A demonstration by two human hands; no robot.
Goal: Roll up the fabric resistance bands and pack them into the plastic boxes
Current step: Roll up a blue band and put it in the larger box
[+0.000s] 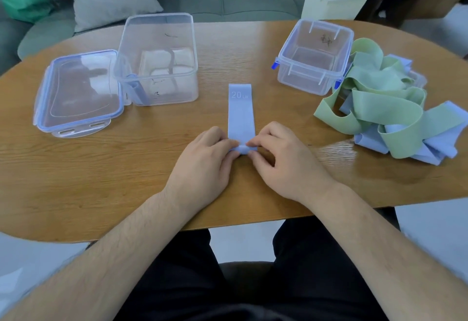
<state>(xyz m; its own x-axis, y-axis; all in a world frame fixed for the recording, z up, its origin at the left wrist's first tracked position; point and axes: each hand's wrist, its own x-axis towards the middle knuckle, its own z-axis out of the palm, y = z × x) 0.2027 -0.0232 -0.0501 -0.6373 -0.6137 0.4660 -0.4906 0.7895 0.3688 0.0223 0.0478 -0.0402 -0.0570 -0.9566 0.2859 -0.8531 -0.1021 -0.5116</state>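
Both hands [247, 153] pinch the blue band's [241, 115] rolled end.

We get bright, soft, even light; shadows are faint, just a dim fringe under the left hand [202, 161] and right hand [288, 163]. To the right of the fingers [263, 139] a pale sheen washes out the grain of the table [336, 152]. Far left of them, the lid [78, 92] throws back whitish reflections. Just beyond the fingers the print on the blue band [240, 110] reads clearly; farther beyond, the sofa [228, 6] goes soft. The wide lens bows the table edge and stretches the forearms [126, 244] toward the lower corners, where detail smears.
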